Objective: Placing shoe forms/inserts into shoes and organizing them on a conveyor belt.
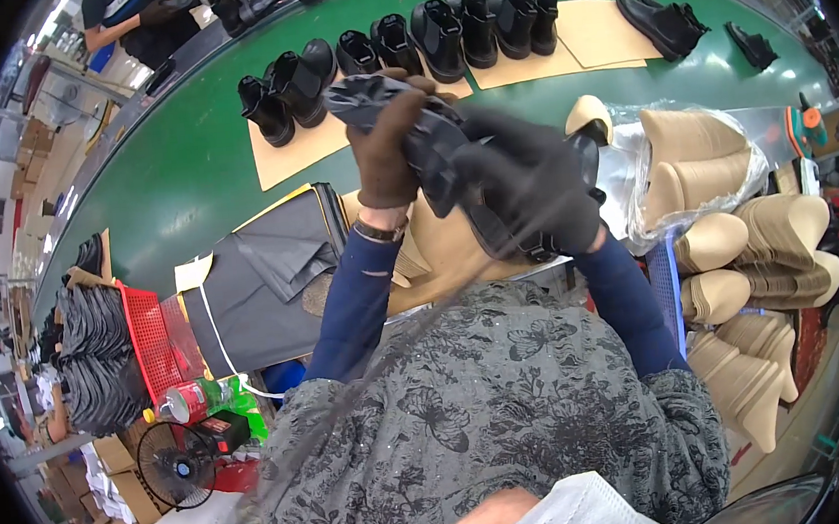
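My left hand (385, 155), in a brown glove, grips a black boot (433, 151) raised in front of me, sole end tilted up and to the left. My right hand (548, 186), in a black glove, is at the boot's right side. Motion smears its fingers, so whether they grip the boot cannot be made out. Below and partly behind that hand lie more black shoe parts (492, 231). A tan insole piece (588, 112) shows just beyond it.
Several black boots (440, 41) stand in a row on tan sheets along the green table (185, 208). Stacked insoles (694, 143) fill the right side. Black sheets (253, 296), a red basket (147, 336) and a small fan (180, 468) are left. Another person (135, 27) works far left.
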### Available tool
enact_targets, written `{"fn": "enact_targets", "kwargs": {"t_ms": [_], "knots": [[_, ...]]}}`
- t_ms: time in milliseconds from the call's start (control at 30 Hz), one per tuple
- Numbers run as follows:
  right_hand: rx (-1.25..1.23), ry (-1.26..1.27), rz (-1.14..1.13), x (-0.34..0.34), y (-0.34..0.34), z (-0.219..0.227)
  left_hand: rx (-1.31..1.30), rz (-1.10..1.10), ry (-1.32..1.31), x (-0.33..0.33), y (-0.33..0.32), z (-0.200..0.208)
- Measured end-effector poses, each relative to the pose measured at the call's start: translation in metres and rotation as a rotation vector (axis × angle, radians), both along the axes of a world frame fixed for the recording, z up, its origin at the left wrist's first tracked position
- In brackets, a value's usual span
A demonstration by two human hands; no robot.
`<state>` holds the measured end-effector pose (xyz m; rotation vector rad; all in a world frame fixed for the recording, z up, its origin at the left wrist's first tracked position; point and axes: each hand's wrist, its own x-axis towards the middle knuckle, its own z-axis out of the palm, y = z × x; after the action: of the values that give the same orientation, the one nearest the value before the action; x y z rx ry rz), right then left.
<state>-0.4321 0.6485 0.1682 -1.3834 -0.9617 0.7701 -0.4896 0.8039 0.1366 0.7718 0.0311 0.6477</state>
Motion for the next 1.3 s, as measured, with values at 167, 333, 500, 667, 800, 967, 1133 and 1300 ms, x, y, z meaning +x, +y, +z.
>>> {"fn": "enact_targets", "kwargs": {"t_ms": [167,333,500,667,800,967,1133,1300], "knots": [[0.000,-0.594,-0.705,-0.005,-0.028,-0.020,-0.116,-0.157,-0.033,0.020,0.006,-0.016],[0.008,0.151,-0.671,-0.027,-0.037,-0.053,0.206,-0.295,0.013,0.030,-0.042,-0.016],[-0.169,0.112,-0.837,-0.057,-0.107,-0.049,1.445,-0.376,0.106,0.050,-0.009,-0.074],[-0.565,-0.325,-0.849,-0.101,-0.114,-0.058,1.657,-0.375,0.178,0.058,-0.017,-0.113],[-0.958,-0.653,-0.893,-0.117,-0.104,-0.056,1.639,-0.190,0.165,0.040,-0.043,-0.111],[-0.803,-0.716,-0.572,-0.075,-0.101,-0.119,1.586,-0.166,0.213,-0.004,-0.089,-0.088],[-0.586,-0.150,-0.344,-0.066,-0.066,-0.112,1.435,-0.045,0.172,-0.026,-0.094,-0.092],[-0.606,-1.036,-0.120,-0.044,-0.044,-0.167,1.470,-0.026,0.018,-0.028,-0.059,-0.056]]}}
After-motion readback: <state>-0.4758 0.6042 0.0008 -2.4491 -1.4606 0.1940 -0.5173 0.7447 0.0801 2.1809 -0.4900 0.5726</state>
